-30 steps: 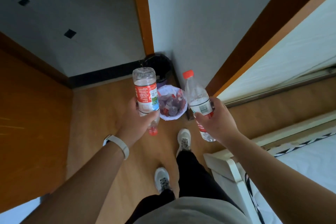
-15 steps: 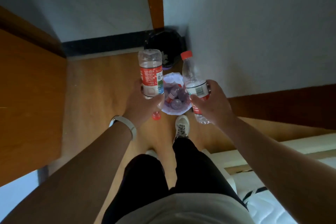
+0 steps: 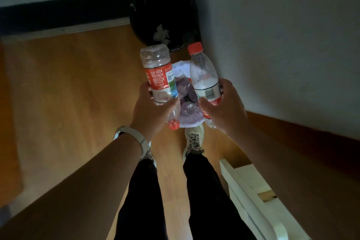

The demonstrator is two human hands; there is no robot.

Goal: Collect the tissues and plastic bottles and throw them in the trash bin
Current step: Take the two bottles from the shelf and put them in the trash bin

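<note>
My left hand (image 3: 151,112) grips a clear plastic bottle (image 3: 158,72) with a red label, held upside down so its red cap points at the floor. In my right hand (image 3: 224,106) is a second clear bottle (image 3: 203,76), upright, with a red cap. Both bottles hover above a small white-lined bin (image 3: 190,121) that holds several bottles. Beyond it, in the corner, stands a trash bin with a black bag (image 3: 161,9), and white crumpled tissue (image 3: 161,34) lies inside it.
The floor (image 3: 78,87) is wooden. A white wall (image 3: 282,45) runs along the right, with a brown skirting below. A white bed frame (image 3: 251,191) juts in at the lower right. My feet stand just short of the small bin.
I have stepped closer to the bins. Both hands with their bottles now hang over the small white-lined bin, and the black-bagged bin fills more of the view.
</note>
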